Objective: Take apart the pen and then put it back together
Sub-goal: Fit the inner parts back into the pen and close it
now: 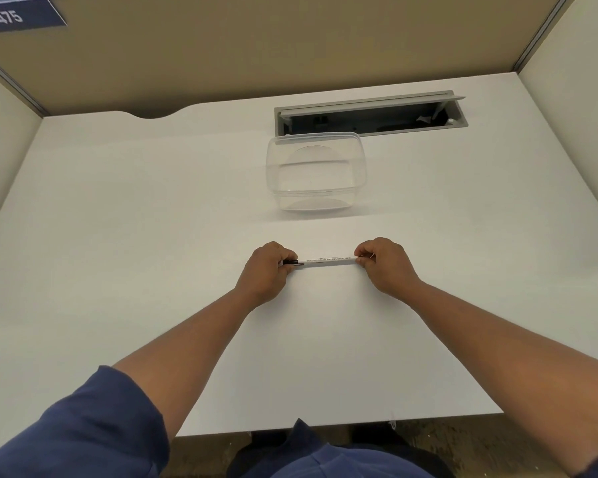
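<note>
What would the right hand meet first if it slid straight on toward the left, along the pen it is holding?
Probably the left hand, which pinches the other, dark-tipped end of the pen; nothing else lies between it and the right hand.

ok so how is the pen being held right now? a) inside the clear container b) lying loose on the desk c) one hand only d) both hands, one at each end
d: the left hand pinches the dark-tipped end of the pen and the right hand pinches the other end, with the pen stretched level between them.
</note>
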`<state>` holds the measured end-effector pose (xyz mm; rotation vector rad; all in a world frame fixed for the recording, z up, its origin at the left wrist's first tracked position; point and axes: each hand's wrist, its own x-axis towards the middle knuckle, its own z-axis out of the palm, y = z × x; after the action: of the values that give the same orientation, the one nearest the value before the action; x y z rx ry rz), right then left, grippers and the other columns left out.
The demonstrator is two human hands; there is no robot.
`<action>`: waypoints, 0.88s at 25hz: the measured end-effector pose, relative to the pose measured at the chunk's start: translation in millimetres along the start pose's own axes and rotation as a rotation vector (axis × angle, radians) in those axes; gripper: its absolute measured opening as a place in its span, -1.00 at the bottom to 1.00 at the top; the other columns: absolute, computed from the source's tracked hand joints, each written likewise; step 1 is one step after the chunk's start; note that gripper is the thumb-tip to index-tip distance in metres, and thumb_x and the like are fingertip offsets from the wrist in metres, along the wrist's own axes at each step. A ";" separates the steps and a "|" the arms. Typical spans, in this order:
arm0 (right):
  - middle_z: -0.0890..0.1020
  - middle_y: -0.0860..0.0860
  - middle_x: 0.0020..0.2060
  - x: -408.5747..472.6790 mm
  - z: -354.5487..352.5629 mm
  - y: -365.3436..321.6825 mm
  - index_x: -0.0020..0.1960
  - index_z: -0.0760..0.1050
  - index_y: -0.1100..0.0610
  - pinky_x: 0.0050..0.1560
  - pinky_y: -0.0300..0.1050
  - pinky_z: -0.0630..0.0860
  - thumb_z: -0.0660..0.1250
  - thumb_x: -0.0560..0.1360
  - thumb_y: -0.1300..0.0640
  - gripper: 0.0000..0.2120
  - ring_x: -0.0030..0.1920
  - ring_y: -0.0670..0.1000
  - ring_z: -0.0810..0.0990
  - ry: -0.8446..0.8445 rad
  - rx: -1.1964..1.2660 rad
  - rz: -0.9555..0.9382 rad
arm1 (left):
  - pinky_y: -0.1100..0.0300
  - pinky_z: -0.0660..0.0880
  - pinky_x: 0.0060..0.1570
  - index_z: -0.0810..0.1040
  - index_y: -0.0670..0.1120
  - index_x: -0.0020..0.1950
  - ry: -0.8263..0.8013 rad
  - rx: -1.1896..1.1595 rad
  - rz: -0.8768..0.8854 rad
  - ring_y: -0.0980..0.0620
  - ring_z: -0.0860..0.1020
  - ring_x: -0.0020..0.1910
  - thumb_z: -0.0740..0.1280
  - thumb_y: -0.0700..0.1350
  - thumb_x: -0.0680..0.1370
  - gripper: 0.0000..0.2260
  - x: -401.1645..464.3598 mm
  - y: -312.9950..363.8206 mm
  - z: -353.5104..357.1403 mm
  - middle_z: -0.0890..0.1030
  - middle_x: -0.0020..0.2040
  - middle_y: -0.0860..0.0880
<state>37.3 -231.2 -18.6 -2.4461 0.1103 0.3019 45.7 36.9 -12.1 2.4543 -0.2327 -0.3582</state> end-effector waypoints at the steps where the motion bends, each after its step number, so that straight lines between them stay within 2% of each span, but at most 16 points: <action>1: 0.61 0.03 -0.07 1.1 1.4 0.5 0.03 0.65 0.08 -0.06 -0.10 0.43 0.35 0.56 0.19 -0.88 -0.05 0.06 0.56 -0.008 -0.011 -0.002 | 0.00 0.50 0.05 0.69 -0.02 0.04 -0.001 0.002 -0.001 -0.03 0.52 -0.02 0.36 -0.24 0.55 -0.82 0.6 -1.9 0.6 0.57 -0.04 0.02; 9: 0.58 0.01 -0.08 2.3 5.6 -0.2 0.05 0.64 0.08 -0.08 -0.12 0.39 0.37 0.55 0.19 -0.88 -0.06 0.03 0.54 -0.032 -0.048 -0.005 | 0.00 0.50 0.01 0.70 -0.03 0.03 -0.006 0.015 -0.001 -0.03 0.51 -0.05 0.38 -0.25 0.52 -0.82 1.3 -5.3 1.7 0.51 -0.11 0.06; 16: 0.58 0.02 -0.08 0.2 4.8 -2.6 0.05 0.65 0.09 -0.05 -0.08 0.44 0.38 0.53 0.19 -0.88 -0.03 0.05 0.55 -0.029 -0.042 -0.005 | 0.00 0.51 0.01 0.70 -0.03 0.04 -0.008 0.012 0.003 -0.04 0.52 -0.04 0.39 -0.25 0.52 -0.82 1.0 -7.0 2.0 0.54 -0.09 0.03; 22: 0.56 0.00 -0.08 -2.5 4.8 -3.3 0.07 0.64 0.09 -0.05 -0.11 0.40 0.38 0.53 0.19 -0.86 0.00 0.06 0.54 -0.027 -0.025 0.009 | 0.00 0.50 0.04 0.69 -0.07 0.10 0.012 0.026 0.003 -0.06 0.51 -0.02 0.38 -0.27 0.53 -0.79 -1.2 -5.4 2.9 0.53 -0.05 0.02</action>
<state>34.5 -225.6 -19.6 -2.4659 0.1066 0.3426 44.1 39.8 -17.5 2.4803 -0.2370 -0.3407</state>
